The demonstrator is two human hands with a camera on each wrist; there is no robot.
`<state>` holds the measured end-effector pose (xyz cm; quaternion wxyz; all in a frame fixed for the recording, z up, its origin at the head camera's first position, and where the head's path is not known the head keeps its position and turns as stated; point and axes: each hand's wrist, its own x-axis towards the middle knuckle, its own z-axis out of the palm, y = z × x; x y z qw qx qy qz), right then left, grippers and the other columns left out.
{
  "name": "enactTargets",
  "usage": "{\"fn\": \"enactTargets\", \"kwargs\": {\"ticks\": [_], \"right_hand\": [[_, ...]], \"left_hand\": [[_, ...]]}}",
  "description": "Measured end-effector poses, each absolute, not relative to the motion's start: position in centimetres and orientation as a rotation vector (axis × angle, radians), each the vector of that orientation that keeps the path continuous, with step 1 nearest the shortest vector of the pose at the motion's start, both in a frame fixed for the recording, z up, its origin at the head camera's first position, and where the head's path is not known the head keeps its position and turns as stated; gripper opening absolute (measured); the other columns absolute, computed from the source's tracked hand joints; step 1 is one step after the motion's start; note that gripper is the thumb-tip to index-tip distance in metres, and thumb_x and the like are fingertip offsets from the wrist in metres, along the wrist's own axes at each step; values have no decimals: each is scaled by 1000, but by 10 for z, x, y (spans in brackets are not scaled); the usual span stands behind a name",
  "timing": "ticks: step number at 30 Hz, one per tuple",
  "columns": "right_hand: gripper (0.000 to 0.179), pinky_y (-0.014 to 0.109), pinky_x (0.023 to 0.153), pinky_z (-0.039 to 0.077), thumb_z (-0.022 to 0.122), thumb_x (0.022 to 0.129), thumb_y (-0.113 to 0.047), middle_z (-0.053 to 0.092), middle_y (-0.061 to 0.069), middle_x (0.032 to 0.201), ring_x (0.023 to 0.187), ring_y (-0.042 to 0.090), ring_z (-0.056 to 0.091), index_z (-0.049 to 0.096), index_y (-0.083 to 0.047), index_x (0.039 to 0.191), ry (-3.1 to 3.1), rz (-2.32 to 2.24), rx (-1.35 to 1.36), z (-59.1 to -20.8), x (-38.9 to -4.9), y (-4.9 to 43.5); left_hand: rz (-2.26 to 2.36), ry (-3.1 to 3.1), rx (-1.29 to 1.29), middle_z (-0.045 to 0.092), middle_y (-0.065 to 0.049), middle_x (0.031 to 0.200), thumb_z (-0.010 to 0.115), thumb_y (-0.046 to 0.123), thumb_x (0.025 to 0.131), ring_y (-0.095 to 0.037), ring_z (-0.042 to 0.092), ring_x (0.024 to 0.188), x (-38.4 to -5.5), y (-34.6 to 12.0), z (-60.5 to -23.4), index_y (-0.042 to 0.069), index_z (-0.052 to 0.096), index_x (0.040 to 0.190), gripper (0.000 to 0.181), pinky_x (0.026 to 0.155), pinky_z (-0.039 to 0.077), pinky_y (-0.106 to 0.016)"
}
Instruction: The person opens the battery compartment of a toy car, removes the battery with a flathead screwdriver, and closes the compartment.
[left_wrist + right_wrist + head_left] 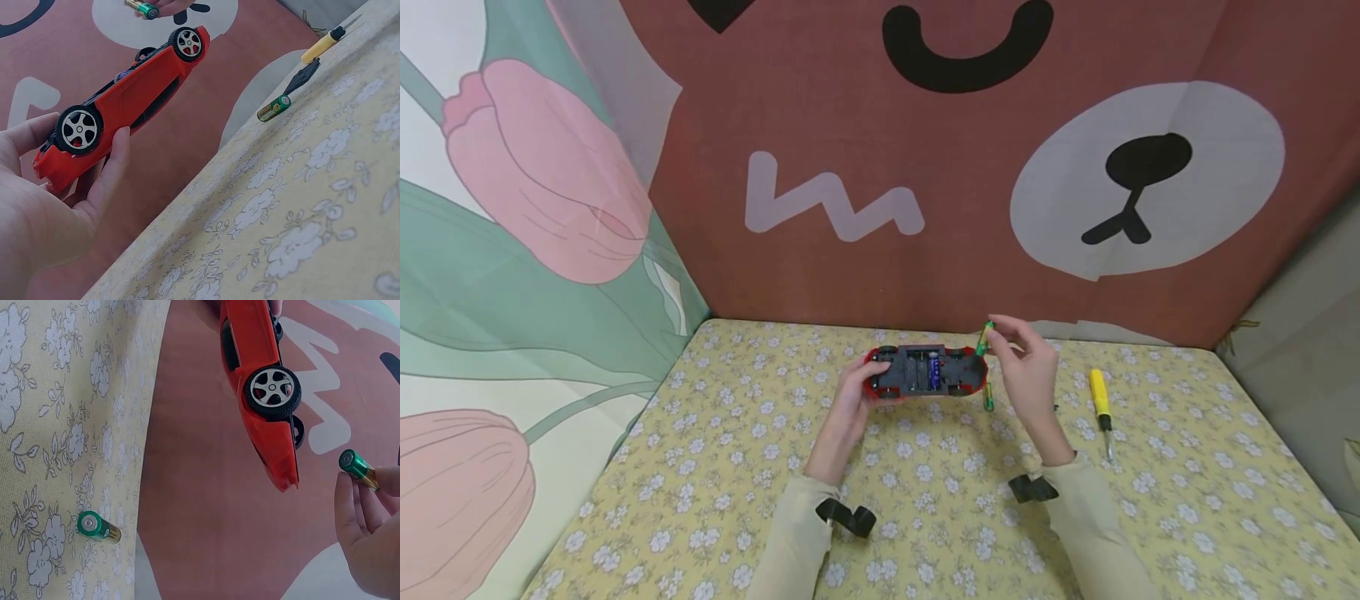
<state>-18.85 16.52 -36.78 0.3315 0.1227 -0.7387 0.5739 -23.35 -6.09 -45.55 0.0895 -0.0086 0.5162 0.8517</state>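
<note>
My left hand [850,395] grips one end of a red toy car [140,94], held upside down above the table. Its dark underside [917,372] faces up in the head view, with a blue part [935,371] in a recess near the middle. At the car's other end, my right hand [1028,367] pinches a green and gold battery [357,467] between thumb and fingers. A second battery [988,397] of the same kind lies on the cloth below, between the car and my right hand.
To the right lies a screwdriver [1101,404] with a yellow handle. A small black piece [304,75], flat in shape, rests between the loose battery and the screwdriver. A flowered yellow cloth [925,517] covers the table, and a printed curtain [850,283] hangs behind it.
</note>
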Motion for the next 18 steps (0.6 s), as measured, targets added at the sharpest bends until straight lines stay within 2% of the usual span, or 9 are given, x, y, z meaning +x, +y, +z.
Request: {"fn": "enactTargets", "kwargs": {"ticks": [5,10,18], "right_hand": [[20,16,69,57,65,95,12,67,32,98,82,3,67,69,16,114,-1916,1549,294,-369,-190,169],[20,22,70,59,65,96,11,68,32,99,82,4,68,69,16,115,-1919,1600,259,-371,-194,175],[20,25,72,60,65,98,7,68,32,103,83,4,69,70,14,115,-1932,1656,189,-372,-196,182]], "left_hand": [[2535,1524,-34,69,-14,116,60,9,97,-23,71,97,-234,-61,-456,-4,57,141,46,66,62,-40],[2526,1531,-41,70,-13,116,61,8,96,-22,72,97,-234,-60,-456,-5,57,141,47,67,62,-39],[2526,1536,-55,70,-12,115,62,9,96,-22,72,97,-233,-61,-455,-4,57,141,47,67,62,-39]]}}
